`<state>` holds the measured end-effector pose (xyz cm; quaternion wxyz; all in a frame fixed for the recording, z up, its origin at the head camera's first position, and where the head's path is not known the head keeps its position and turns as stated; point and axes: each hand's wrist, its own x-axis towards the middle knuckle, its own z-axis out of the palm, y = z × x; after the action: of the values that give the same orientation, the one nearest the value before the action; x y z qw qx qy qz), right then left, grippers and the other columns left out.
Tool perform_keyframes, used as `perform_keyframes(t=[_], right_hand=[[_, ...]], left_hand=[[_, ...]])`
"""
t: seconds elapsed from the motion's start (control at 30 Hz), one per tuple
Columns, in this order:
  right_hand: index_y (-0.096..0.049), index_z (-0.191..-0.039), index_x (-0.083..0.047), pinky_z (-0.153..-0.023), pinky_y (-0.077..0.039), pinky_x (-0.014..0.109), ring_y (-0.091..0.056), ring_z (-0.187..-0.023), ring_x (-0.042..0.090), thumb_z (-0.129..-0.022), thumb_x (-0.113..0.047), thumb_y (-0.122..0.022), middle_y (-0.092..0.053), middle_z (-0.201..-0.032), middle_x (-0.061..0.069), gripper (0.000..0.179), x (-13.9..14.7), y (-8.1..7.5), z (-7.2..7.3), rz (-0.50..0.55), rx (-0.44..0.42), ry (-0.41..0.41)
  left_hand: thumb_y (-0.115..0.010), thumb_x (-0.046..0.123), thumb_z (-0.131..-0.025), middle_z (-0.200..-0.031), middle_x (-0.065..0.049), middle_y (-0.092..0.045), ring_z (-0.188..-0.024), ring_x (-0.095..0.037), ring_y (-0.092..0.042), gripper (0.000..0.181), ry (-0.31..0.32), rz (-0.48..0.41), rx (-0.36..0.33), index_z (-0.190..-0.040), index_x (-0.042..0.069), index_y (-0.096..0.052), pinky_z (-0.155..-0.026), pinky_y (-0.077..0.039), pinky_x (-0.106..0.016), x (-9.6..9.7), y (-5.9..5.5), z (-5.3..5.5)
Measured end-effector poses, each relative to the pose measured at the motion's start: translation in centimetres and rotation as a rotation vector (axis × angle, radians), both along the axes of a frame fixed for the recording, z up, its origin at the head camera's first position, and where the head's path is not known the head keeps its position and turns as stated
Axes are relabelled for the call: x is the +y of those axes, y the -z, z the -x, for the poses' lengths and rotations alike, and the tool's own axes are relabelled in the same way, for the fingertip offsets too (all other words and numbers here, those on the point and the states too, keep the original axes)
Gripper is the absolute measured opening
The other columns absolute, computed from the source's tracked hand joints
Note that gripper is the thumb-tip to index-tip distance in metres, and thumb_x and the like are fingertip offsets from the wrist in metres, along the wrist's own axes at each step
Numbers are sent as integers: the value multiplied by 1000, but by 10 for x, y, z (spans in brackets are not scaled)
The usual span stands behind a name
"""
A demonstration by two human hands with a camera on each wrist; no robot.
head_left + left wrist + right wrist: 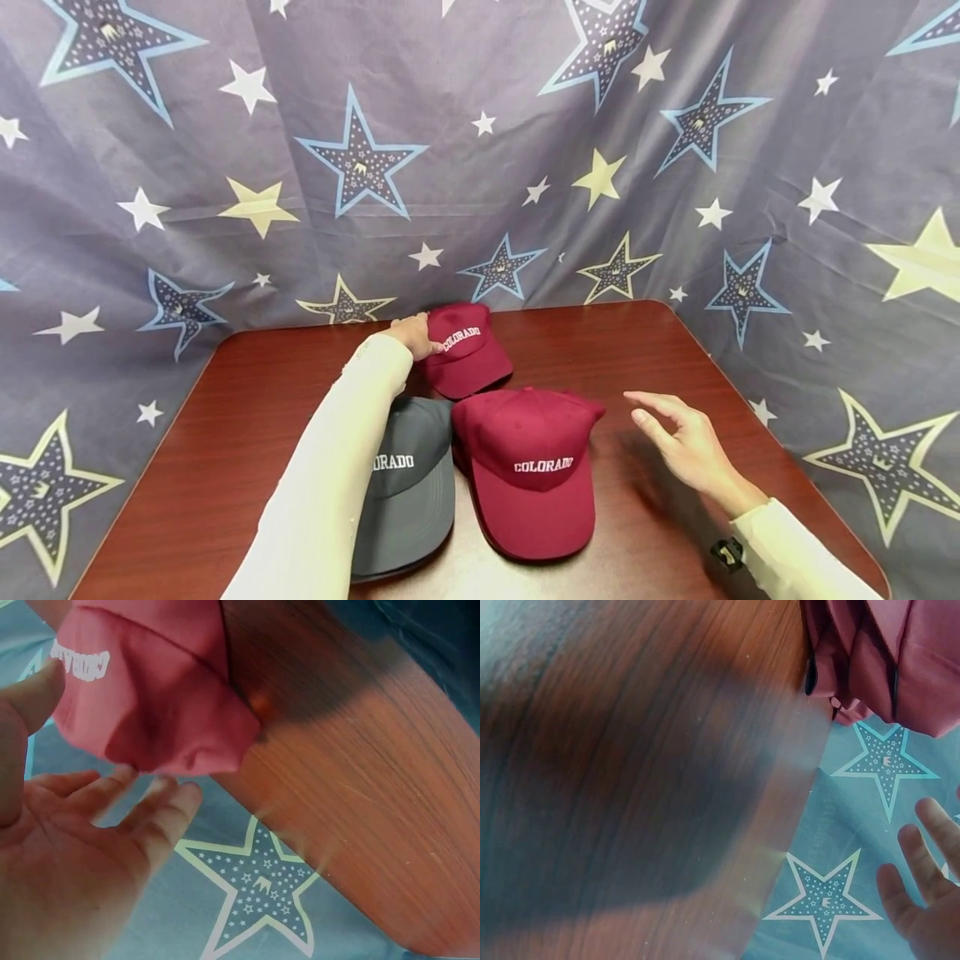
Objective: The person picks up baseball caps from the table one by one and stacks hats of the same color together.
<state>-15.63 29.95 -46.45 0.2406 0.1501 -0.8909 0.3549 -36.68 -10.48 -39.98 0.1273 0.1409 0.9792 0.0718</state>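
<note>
At the back of the table, my left hand (pixel 414 335) is at the left side of a maroon baseball cap (pixel 468 367) with white COLORADO lettering. In the left wrist view its thumb (pixel 41 694) lies by the lettering, and its fairly straight fingers reach the cap's lower edge. Closer to me sits another maroon cap (pixel 536 517), brim toward me, with more maroon cloth showing under its left edge. To its left is a dark grey cap (pixel 412 525), partly covered by my left sleeve. My right hand (pixel 693 446) hovers right of the front maroon cap, fingers extended, holding nothing.
The caps lie on a reddish-brown wooden table (pixel 247 400) with rounded back corners. A grey star-patterned cloth (pixel 465 192) hangs behind and at the sides. A small dark device (pixel 727 552) is at my right wrist.
</note>
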Motion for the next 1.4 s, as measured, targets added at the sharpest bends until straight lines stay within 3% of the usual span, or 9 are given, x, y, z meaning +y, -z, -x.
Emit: perform_keyframes(t=[0.2,0.33,0.47,0.6,0.8,0.93,1.23,1.4], right_hand=[[-74,-127,-19,-88,-43,9,-61,-111,-2,-94,-9,-74,-73,-119,-1,34,-1,-1,0,10,11,-13],[-74,-127,-19,-91,-42,8,-62,-112,-1,-94,-8,-74,-73,-119,-1,34,-1,0,1,15,11,-20],[-74,-126,-18,-92,-41,9,-61,-112,-1,-94,-8,-74,-73,-119,0,34,-2,0,0,13,15,-22],[-74,-126,-17,-91,-42,10,-62,-112,1,-94,-8,-74,-73,-119,0,34,-3,0,0,14,11,-24],[-74,-126,-17,-93,-40,8,-63,-112,4,-94,-8,-75,-73,-118,1,33,-5,-1,-1,15,13,-30],[-74,-125,-16,-93,-40,8,-63,-112,3,-93,-8,-75,-73,-119,0,33,-5,-2,0,13,20,-32],[-74,-126,-17,-93,-40,8,-63,-111,3,-94,-8,-75,-73,-119,0,34,-5,-5,1,14,22,-22],[-74,-126,-17,-93,-39,7,-62,-112,3,-93,-8,-75,-73,-119,2,34,-4,-5,1,7,27,-18]], left_hand=[[-65,35,-100,-140,-31,-51,-128,-46,-49,61,-45,35,-12,-142,-7,-52,-110,-40,-53,2,-2,-7],[-67,34,-99,-126,-29,-59,-117,-43,-57,49,-89,53,-35,-126,-6,-64,-104,-46,-50,3,-1,-10],[-72,28,-96,-112,-24,-68,-107,-34,-66,37,-58,55,-32,-107,-7,-68,-100,-50,-44,1,2,-9],[-76,24,-93,-109,-22,-70,-104,-31,-67,29,-13,63,-18,-98,-5,-72,-99,-52,-42,-1,5,-6],[-79,21,-90,-119,-26,-69,-110,-33,-67,33,-54,1,27,-106,-6,-71,-96,-53,-46,-6,0,-6],[-79,21,-90,-119,-22,-69,-110,-33,-65,31,-91,-98,56,-109,-2,-70,-95,-53,-47,-9,-6,-5],[-75,21,-92,-111,-15,-71,-106,-32,-66,28,-85,-311,195,-114,4,-70,-95,-51,-46,-10,-35,-6],[-74,21,-94,-108,-13,-70,-101,-30,-65,29,-123,-389,246,-119,7,-69,-92,-50,-45,-15,-47,-8]])
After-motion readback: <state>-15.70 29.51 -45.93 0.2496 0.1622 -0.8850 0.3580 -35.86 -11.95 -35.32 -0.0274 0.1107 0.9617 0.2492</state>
